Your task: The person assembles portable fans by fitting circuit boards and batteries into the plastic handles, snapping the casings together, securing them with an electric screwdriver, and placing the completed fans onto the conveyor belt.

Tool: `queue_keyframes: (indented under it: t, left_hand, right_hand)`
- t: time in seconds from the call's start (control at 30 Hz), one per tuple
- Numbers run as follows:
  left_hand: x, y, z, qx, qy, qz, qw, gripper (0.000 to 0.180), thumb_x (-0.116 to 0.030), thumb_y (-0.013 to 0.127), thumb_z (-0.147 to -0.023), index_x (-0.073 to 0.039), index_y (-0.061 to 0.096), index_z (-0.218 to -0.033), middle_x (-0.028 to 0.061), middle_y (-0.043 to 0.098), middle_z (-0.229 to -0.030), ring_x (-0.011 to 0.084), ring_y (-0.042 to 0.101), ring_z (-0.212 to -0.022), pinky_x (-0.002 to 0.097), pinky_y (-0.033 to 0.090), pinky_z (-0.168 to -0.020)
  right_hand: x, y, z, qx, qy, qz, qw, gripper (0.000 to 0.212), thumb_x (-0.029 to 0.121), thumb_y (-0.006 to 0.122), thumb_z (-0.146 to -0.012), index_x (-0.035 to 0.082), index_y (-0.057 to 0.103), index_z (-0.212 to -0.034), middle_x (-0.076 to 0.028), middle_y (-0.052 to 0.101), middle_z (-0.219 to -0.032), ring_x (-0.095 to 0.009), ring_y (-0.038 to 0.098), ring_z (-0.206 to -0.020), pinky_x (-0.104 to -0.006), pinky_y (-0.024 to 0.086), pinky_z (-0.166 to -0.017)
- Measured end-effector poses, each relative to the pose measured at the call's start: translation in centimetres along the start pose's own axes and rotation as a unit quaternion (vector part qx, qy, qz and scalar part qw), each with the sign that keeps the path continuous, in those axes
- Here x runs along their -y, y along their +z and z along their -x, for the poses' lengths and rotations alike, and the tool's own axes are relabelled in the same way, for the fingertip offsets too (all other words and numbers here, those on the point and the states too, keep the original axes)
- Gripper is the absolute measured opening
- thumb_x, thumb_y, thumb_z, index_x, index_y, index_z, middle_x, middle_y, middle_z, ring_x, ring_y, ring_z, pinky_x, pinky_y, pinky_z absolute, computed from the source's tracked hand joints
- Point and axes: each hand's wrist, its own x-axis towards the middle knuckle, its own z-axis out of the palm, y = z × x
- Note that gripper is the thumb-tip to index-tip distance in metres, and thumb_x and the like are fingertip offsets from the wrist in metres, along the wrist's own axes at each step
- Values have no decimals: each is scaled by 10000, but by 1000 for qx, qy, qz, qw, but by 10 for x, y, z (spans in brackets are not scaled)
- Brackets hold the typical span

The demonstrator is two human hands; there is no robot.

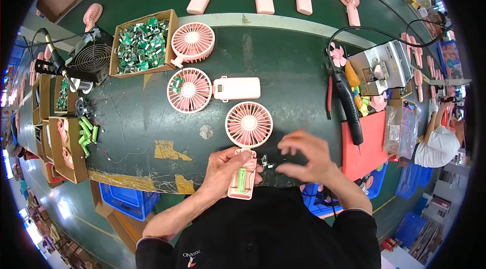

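Green bench [298, 97], right grip [315, 160] arched, beside fan [248, 125]

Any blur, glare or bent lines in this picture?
Head view: the right hand looks blurred, while the left hand and pink fan are sharper; head view: white glare on the floor at lower left; head view: the workbench bends toward the rim, corners black.

1 battery [242, 180] in fan handle [249, 184]

White lettering [192, 252] on black shirt [253, 228], beside small red-and-white emblem [191, 260].
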Motion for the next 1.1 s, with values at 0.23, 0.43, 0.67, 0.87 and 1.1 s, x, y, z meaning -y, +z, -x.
queue_keyframes:
  t: [0.23,0.43,0.67,0.87,1.1]
  left_hand:
    - [6,1,-6,22,25,26,999,282,-208,524,-985,39,597,-1100,134,683,-863,195,693,-703,279,571,-591]
    - [5,-3,-7,51,30,-56,997,335,-140,491,-967,62,517,-1233,176,659,-998,248,696,-820,323,587,-686]
    - [-7,-18,-7,123,-31,29,992,405,-296,541,-974,24,541,-1222,146,663,-1063,234,679,-923,349,576,-780]
    - [-5,-27,-13,175,-32,7,984,434,-245,609,-935,45,532,-1249,211,645,-1109,259,672,-962,376,577,-811]
    - [-2,-21,-12,143,-7,-81,986,317,-149,635,-922,7,569,-1190,100,672,-1046,172,667,-931,317,551,-812]
  right_hand:
    - [9,37,-6,-92,-70,75,990,328,10,771,-695,36,640,-994,-101,655,-949,-186,659,-707,-274,516,-602]
    - [9,43,-12,-86,0,-87,992,290,-40,730,-749,-7,649,-1026,-105,664,-837,-108,634,-613,-222,462,-494]
    - [7,35,-13,-45,91,-152,983,243,-23,694,-782,14,656,-1019,-82,673,-829,-106,647,-656,-233,497,-557]
    - [6,26,-18,8,99,-122,988,218,11,692,-792,29,657,-1007,-90,675,-834,-154,659,-685,-265,520,-605]
    - [6,36,-19,-35,-49,10,998,188,-29,719,-747,12,637,-912,-96,678,-808,-227,677,-682,-293,541,-597]
